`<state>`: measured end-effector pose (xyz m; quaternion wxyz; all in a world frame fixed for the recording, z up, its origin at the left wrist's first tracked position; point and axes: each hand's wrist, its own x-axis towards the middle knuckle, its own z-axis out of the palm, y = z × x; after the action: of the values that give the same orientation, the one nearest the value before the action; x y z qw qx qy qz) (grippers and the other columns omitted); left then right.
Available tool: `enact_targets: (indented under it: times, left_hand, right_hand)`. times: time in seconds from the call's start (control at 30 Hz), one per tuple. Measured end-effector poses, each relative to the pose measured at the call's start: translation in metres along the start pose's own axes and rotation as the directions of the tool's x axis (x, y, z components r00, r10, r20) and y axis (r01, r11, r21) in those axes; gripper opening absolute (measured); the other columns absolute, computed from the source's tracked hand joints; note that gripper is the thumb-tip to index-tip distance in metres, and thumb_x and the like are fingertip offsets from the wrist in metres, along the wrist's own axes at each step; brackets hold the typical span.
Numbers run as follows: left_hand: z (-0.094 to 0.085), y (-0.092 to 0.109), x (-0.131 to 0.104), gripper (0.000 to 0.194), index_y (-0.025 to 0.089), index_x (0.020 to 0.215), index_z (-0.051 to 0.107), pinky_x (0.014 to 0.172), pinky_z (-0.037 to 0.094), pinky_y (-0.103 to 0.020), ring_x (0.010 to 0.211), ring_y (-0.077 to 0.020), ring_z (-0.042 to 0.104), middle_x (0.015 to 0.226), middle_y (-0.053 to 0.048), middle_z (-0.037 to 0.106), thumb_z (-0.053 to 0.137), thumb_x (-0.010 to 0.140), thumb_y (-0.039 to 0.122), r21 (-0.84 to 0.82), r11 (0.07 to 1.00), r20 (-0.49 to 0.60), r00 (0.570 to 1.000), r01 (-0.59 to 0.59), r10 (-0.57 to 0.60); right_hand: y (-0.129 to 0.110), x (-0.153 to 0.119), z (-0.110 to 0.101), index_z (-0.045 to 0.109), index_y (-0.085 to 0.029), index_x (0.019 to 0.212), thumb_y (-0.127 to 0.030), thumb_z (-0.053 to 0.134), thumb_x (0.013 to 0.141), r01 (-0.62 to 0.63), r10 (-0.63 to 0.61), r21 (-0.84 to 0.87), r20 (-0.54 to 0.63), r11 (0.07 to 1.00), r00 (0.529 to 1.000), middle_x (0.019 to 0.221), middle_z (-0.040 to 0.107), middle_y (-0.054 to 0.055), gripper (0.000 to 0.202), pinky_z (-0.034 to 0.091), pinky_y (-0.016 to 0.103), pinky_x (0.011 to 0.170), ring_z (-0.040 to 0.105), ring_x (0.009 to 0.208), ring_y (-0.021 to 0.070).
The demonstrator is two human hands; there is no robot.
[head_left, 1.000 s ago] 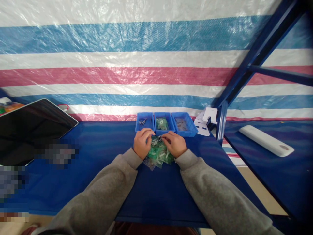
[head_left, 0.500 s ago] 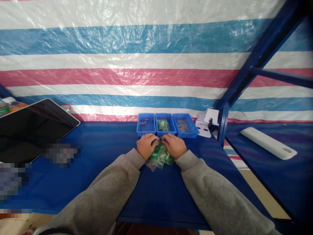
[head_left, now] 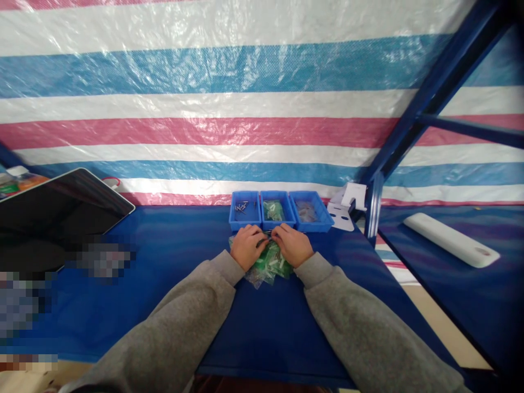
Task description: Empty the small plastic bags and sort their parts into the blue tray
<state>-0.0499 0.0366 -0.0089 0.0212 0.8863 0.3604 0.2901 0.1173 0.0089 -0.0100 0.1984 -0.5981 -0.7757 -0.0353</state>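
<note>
A pile of small clear bags with green and white contents (head_left: 272, 265) lies on the blue table, under and between my hands. My left hand (head_left: 247, 246) is at the pile's left side, its fingers curled and pressed together. My right hand (head_left: 293, 245) mirrors it on the right, also closed, with the fingertips nearly meeting. Something small and dark shows between the fingertips, too small to name. Just beyond stand three blue bins: the left one (head_left: 244, 224) holds metal screws, the middle one (head_left: 278, 223) green-and-white bags, the right one (head_left: 314, 226) clear bags.
White cut-out pieces (head_left: 342, 216) rest right of the bins by a blue metal post (head_left: 372, 213). At the left lies a large black screen (head_left: 61, 218). A long white object (head_left: 450, 240) is on the right-hand table (head_left: 434, 295). A striped sheet hangs behind.
My left fingers have shifted slightly, the thumb now closer to the fingertips of my right hand. The whole view has moved a little; the pile and bins look the same.
</note>
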Motion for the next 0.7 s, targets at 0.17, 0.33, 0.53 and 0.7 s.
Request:
enact_targets:
  times: [0.17, 0.33, 0.53, 0.7]
  left_hand:
    - [-0.003, 0.002, 0.001, 0.014, 0.019, 0.081, 0.061, 0.076, 0.041, -0.032, 0.084, -0.0173, 0.054, 0.086, -0.005, 0.06, 0.05, 0.086, 0.027, -0.036, 0.997, -0.039, 0.997, 0.064, -0.065]
    - [-0.01, 0.002, 0.002, 0.018, 0.018, 0.083, 0.06, 0.077, 0.044, -0.03, 0.084, -0.0161, 0.056, 0.086, -0.005, 0.061, 0.046, 0.088, 0.027, -0.176, 0.977, -0.178, 0.973, 0.117, -0.148]
    - [-0.012, 0.004, 0.001, 0.02, 0.017, 0.083, 0.059, 0.073, 0.045, -0.029, 0.077, -0.0157, 0.057, 0.08, -0.005, 0.062, 0.044, 0.088, 0.029, -0.247, 0.963, -0.227, 0.96, 0.106, -0.164]
    - [-0.012, 0.006, 0.001, 0.018, 0.017, 0.083, 0.06, 0.072, 0.046, -0.029, 0.074, -0.0152, 0.057, 0.076, -0.004, 0.062, 0.049, 0.086, 0.031, -0.272, 0.961, -0.218, 0.969, 0.055, -0.117]
  right_hand:
    - [0.001, 0.0, 0.0, 0.06, -0.024, 0.094, -0.029, 0.043, 0.089, -0.005, 0.011, 0.071, -0.08, 0.997, 0.997, 0.088, 0.062, 0.001, 0.018, 0.037, 0.024, 0.06, 0.058, 0.074, 0.0139]
    - [0.0, -0.001, 0.0, 0.061, -0.021, 0.1, -0.031, 0.04, 0.091, 0.079, -0.04, 0.175, -0.214, 0.981, 0.976, 0.09, 0.064, 0.004, 0.025, 0.043, 0.024, 0.07, 0.06, 0.079, 0.0142]
    - [0.0, -0.002, -0.002, 0.062, -0.02, 0.094, -0.031, 0.039, 0.091, 0.117, -0.019, 0.277, -0.331, 0.954, 0.943, 0.089, 0.066, 0.006, 0.026, 0.045, 0.025, 0.074, 0.061, 0.082, 0.0155]
    - [0.001, -0.002, -0.002, 0.061, -0.019, 0.092, -0.031, 0.039, 0.091, 0.117, 0.003, 0.329, -0.342, 0.937, 0.94, 0.089, 0.066, 0.006, 0.025, 0.046, 0.027, 0.076, 0.061, 0.083, 0.0161]
